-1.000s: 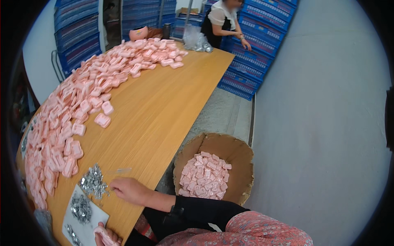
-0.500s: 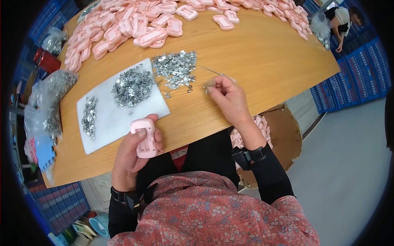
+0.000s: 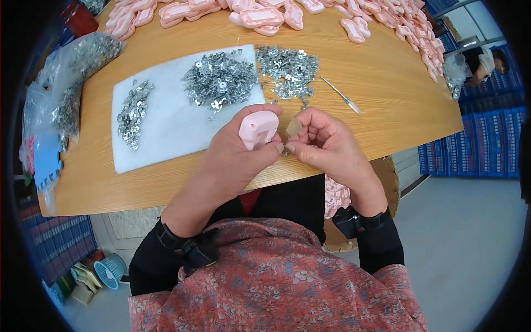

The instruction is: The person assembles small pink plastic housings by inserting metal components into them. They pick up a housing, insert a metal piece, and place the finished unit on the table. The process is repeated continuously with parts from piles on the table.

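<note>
My left hand (image 3: pixel 229 160) is closed around a pink plastic casing (image 3: pixel 258 126) with a recessed compartment, held above the table's near edge. Close beside it, the thumb and index finger of my right hand (image 3: pixel 337 149) are bent in a pinch toward the casing. A tan cover (image 3: pixel 295 128) sits on a fingertip of that hand. Whatever is in the pinch is too small to make out. Small metal contact plates lie in a heap (image 3: pixel 220 78) and a narrower pile (image 3: pixel 134 113) on a white foam sheet (image 3: pixel 166 133). Another metal heap (image 3: pixel 289 72) rests on bare wood.
A thin pointed tool with a clear handle (image 3: pixel 349 103) lies to the right. Many pink casings (image 3: pixel 265 17) cover the far side. Bags of metal parts (image 3: pixel 72 83) line the left edge. Below the table stands a carton (image 3: pixel 390 180). Another person (image 3: pixel 482 63) is at far right.
My left hand has raised the casing and brought it rightward. My right hand has come in beside it, away from the pointed tool. The view has shifted, with the table lying differently.
</note>
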Demonstrator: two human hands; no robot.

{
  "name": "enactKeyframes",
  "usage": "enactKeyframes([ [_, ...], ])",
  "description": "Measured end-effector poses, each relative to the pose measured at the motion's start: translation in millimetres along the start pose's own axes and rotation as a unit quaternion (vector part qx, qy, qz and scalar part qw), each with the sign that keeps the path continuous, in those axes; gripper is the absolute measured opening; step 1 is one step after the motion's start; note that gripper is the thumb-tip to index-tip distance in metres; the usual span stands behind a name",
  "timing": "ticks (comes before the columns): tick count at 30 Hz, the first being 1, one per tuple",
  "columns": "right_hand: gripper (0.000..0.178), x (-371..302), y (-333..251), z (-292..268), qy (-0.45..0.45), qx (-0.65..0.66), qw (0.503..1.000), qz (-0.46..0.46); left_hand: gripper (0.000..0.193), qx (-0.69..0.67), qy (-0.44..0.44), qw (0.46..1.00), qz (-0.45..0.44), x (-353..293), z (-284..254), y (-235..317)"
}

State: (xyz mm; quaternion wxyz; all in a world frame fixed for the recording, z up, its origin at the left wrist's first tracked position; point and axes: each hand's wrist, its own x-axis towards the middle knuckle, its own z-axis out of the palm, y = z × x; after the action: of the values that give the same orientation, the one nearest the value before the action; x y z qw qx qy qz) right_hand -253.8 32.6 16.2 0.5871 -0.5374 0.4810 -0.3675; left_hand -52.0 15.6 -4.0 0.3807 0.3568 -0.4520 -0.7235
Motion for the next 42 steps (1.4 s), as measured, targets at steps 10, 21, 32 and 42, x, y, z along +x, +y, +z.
enactKeyframes([
  [10,0.015,5,-5,-1,0.007,-0.020,1.000,0.012,0.044,-0.058,0.004,0.997,-0.043,4,-5,-8],
  [21,0.010,-3,21,21,0.107,0.108,0.986,-0.075,0.053,-0.255,0.012,0.963,-0.087,8,6,-16],
  [32,0.010,-4,29,22,0.094,0.132,0.985,-0.051,0.054,-0.249,0.040,0.964,-0.089,8,11,-19],
  [42,0.013,-7,23,18,0.062,0.124,0.990,-0.020,0.056,-0.238,0.024,0.966,-0.095,7,11,-16],
])
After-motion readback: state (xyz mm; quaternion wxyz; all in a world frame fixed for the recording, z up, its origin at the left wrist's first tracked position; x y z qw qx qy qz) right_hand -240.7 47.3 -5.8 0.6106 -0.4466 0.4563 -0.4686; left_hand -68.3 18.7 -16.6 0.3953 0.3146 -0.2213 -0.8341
